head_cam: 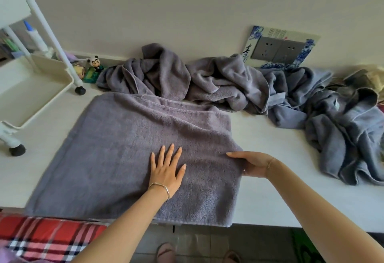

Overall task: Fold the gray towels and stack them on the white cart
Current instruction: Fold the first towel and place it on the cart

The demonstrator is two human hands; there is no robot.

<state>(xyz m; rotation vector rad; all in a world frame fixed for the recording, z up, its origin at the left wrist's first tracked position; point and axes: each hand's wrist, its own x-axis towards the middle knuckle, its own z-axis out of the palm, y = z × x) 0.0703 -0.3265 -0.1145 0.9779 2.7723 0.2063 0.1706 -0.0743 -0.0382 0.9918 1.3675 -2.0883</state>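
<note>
Counter (270,158): white, spans the middle of the frame.
Towel (116,148): gray, flat at centre, seemingly doubled already; its near hem overhangs the counter's edge.
Pile (218,84): crumpled gray towels, upper centre to right edge, all unfolded.
Cart (68,75): white, upper left; the tray in view shows no towel.
Left grip (166,171): flat, fingers spread, pressing the towel's middle.
Right grip (252,165): pinching the towel's right edge, thumb on top.
Progress: early, by judgement. One towel is mid-fold, no stack is begun, and the pile remains.
</note>
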